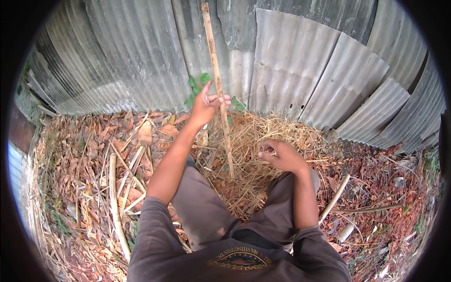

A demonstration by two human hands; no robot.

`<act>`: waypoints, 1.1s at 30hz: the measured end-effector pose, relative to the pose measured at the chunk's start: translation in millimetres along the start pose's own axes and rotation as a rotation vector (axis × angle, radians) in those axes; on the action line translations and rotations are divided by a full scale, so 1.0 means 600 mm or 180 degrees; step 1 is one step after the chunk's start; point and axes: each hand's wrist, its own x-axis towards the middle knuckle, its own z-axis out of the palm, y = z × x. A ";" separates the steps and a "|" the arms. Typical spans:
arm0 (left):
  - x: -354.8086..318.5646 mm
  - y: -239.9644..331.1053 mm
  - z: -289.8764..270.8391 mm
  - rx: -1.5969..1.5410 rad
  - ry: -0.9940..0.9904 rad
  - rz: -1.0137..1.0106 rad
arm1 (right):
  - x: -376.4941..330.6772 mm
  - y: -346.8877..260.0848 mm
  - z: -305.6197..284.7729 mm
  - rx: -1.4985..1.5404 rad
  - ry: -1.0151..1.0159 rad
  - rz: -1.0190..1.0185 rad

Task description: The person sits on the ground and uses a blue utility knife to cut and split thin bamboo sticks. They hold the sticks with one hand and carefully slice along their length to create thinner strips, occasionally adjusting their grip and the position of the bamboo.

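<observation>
A long, narrow bamboo strip [213,58] stands nearly upright in front of me, tilted slightly, its lower end down at the straw between my legs. My left hand [206,107] is on its middle part, with fingers round the strip and one digit pointing up. Over dry straw [253,127], my right hand [283,156] hovers near my right knee. Its fingers are loosely curled, with a gap between thumb and forefinger and nothing seen in it. Green leaves [193,87] show just beside my left hand.
Grey corrugated metal sheets [291,61] form a wall close ahead. Brown dry leaves [101,141] cover the ground at left. A pale pole [114,202] lies there among thin sticks. To my right are another pale stick [336,197] and reddish litter [371,183].
</observation>
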 end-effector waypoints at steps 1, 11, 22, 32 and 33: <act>0.006 -0.014 -0.006 -0.0004 0.0100 -0.0093 | -0.006 -0.014 -0.025 0.0231 0.0295 0.0061; 0.043 -0.091 -0.031 0.0311 0.0356 -0.0184 | -0.447 0.234 0.094 0.0367 0.2872 0.2477; 0.038 -0.134 -0.070 0.0496 0.1030 -0.0211 | -1.062 0.162 0.530 0.1516 0.1992 0.7041; 0.016 -0.287 -0.114 0.2221 -0.0232 -0.1942 | -1.188 0.244 0.687 0.1138 0.2330 0.5837; 0.057 -0.239 -0.077 0.3149 -0.0786 -0.1881 | -1.106 0.255 0.703 0.1238 0.2576 0.5844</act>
